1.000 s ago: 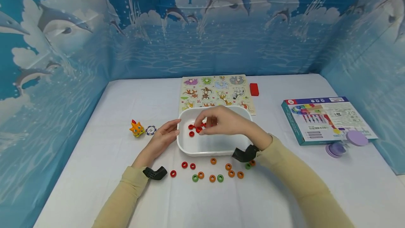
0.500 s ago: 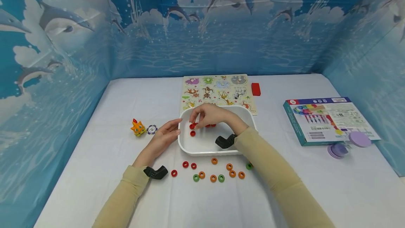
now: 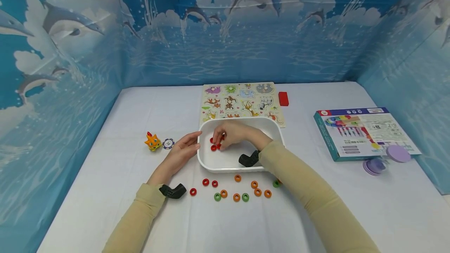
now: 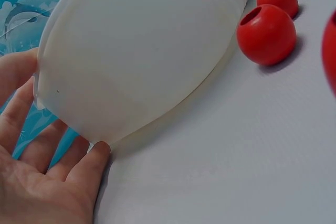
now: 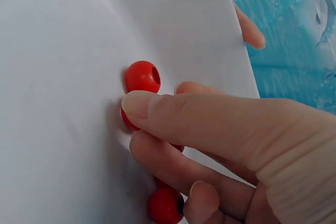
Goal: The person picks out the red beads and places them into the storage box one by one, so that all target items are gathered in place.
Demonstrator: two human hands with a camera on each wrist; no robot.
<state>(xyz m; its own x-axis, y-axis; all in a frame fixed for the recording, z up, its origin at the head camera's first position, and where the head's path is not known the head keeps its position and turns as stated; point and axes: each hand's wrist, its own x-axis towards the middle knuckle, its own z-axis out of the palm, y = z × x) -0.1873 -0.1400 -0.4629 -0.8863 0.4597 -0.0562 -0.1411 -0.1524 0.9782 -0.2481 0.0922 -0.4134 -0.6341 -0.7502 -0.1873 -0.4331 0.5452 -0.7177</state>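
Note:
A white plastic tray stands mid-table with several red beads near its left end. My right hand reaches into it. In the right wrist view, thumb and fingers pinch a red bead, mostly hidden behind the thumb. Just past the thumb tip lies another bead, and one more red bead sits below the fingers. My left hand touches the tray's left end. Seen from the left wrist, its relaxed fingers rest against the outer wall and rim.
Before the tray lie loose red, orange and green beads. An animal puzzle board and a red block are behind it. An orange toy and chip stand left; a box and purple-lidded container right.
My right hand has moved left and then slightly nearer within the tray, onto the red beads at its left end. The left hand stays at the tray's left end.

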